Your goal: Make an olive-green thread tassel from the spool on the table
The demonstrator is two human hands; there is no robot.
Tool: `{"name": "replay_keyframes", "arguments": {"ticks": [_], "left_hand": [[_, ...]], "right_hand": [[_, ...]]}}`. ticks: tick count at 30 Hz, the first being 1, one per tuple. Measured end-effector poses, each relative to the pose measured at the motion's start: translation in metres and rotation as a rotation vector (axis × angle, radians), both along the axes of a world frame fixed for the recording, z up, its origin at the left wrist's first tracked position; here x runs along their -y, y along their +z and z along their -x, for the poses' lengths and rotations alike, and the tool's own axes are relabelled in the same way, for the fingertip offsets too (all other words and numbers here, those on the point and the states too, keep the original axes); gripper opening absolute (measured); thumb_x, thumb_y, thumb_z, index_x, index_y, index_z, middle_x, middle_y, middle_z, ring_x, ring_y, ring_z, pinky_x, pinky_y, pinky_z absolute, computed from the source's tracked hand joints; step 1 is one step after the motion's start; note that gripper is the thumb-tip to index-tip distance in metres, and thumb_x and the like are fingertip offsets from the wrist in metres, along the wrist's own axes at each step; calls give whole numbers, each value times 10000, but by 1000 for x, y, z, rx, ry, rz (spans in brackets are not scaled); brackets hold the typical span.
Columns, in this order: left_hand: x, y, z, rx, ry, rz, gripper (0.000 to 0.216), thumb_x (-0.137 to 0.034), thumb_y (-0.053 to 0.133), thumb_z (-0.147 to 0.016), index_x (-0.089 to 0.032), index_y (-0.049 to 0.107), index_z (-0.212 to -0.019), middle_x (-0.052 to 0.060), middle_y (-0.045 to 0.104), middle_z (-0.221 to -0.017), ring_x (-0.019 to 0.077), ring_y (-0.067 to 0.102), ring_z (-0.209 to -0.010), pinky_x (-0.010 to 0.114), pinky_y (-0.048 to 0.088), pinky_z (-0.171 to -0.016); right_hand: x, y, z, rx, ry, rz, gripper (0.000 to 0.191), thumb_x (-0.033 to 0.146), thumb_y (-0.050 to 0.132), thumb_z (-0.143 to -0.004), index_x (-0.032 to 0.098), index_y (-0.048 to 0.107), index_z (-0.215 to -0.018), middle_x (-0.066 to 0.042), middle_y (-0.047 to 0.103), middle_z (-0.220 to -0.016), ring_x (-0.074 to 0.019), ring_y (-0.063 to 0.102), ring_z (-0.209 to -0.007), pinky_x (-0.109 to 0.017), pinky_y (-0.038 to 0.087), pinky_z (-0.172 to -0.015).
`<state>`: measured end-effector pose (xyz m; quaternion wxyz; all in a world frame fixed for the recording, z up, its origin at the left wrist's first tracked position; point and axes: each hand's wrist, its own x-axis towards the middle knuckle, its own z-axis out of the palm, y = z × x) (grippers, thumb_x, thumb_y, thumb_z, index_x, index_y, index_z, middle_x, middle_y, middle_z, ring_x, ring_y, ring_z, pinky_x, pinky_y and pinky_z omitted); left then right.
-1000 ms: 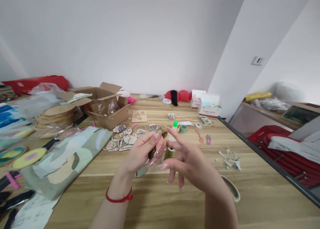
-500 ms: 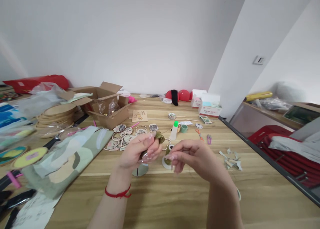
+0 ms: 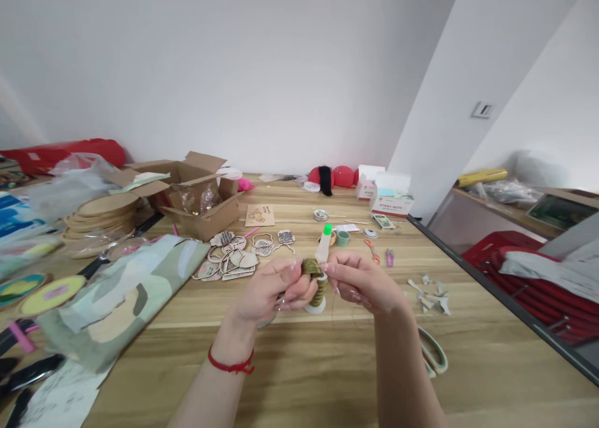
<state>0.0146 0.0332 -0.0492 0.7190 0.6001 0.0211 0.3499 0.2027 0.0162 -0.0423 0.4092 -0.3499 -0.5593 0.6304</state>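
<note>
My left hand (image 3: 281, 284) is closed round a small olive-green coil of cord (image 3: 309, 266), which pokes out past the thumb. At the right edge of that coil, my right hand (image 3: 358, 278) has thumb and forefinger pinched together; what lies between them is too small to make out. A thin strand hangs below the right fingers. Just behind and under the hands stands a spool of olive cord (image 3: 318, 296) on a white base, partly hidden. Beyond it is a white glue bottle (image 3: 322, 247) with a green cap. Pale-handled scissors (image 3: 435, 353) lie partly beneath my right forearm.
Wooden cutouts (image 3: 234, 259) lie left of centre, before an open cardboard box (image 3: 210, 213). Folded patterned fabric (image 3: 126, 297) covers the left side. Fabric scraps (image 3: 430, 297), orange scissors (image 3: 372, 252) and purple snips (image 3: 390, 257) are to the right. A dark edge strip (image 3: 496, 297) bounds the table.
My right hand has moved up and left to meet the coil in my left hand, which has shifted slightly right. More of the spool and the pale-handled scissors now shows.
</note>
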Motion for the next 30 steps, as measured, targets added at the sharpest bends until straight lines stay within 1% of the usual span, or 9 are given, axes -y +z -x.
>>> {"name": "replay_keyframes", "arguments": {"ticks": [7,9,12,14,17,19,21,25,30], "left_hand": [[2,-1,-3,-102,182,-101,524,-540,469,-929,-165,422,-565,-38,372,-499,73,279,-443,242,191,-443],[2,0,-4,-141,203,-130,523,-543,459,-932,-168,418,-569,-41,364,-509,77,279,-451,246,191,-448],[4,5,-5,-219,191,-196,505,-510,459,-942,-168,430,-570,-44,357,-509,81,277,-457,251,203,-460],[7,10,-5,-325,152,-322,480,-460,429,-962,-170,449,-580,-35,392,-512,93,326,-478,248,264,-498],[11,15,-8,-549,152,-614,428,-321,397,-975,-176,450,-576,-16,466,-542,114,421,-535,255,329,-586],[13,15,-11,-690,246,-779,401,-259,427,-956,-176,450,-564,-15,487,-549,121,436,-540,257,306,-579],[15,11,-13,-791,373,-883,374,-264,466,-941,-177,492,-578,-6,526,-565,132,457,-545,263,272,-559],[15,6,-14,-862,517,-949,320,-281,479,-938,-180,583,-652,21,604,-630,155,508,-568,270,250,-554],[11,10,-8,-926,583,-969,258,-219,438,-939,-184,553,-710,1,591,-668,138,477,-563,268,220,-553]], "right_hand": [[-3,-1,-3,153,-14,-14,415,502,697,-746,179,498,-577,103,349,-391,-29,191,-341,-203,97,-350],[-5,-2,-3,206,-41,-19,387,465,699,-745,181,493,-580,98,368,-407,-30,213,-344,-199,105,-352],[-7,-5,-4,259,-91,-43,368,438,678,-768,183,488,-582,108,328,-390,-35,220,-347,-194,110,-355],[-7,-4,-5,273,-108,-63,372,445,654,-793,183,487,-587,113,312,-385,-36,212,-350,-194,109,-356],[-4,-1,-5,312,-118,-107,396,469,626,-819,186,470,-590,106,331,-396,-38,227,-361,-194,132,-365],[-2,2,-4,336,-142,-135,402,477,623,-823,189,461,-594,103,338,-409,-42,239,-373,-196,151,-375],[1,5,-1,350,-196,-170,387,470,628,-824,192,468,-609,101,339,-425,-49,252,-385,-201,175,-385],[9,11,2,431,-310,-351,338,418,593,-867,187,509,-637,52,448,-525,-85,386,-479,-216,297,-453],[30,21,3,613,-285,-608,208,239,501,-936,184,581,-753,12,576,-644,-113,485,-586,-231,361,-561]]}}
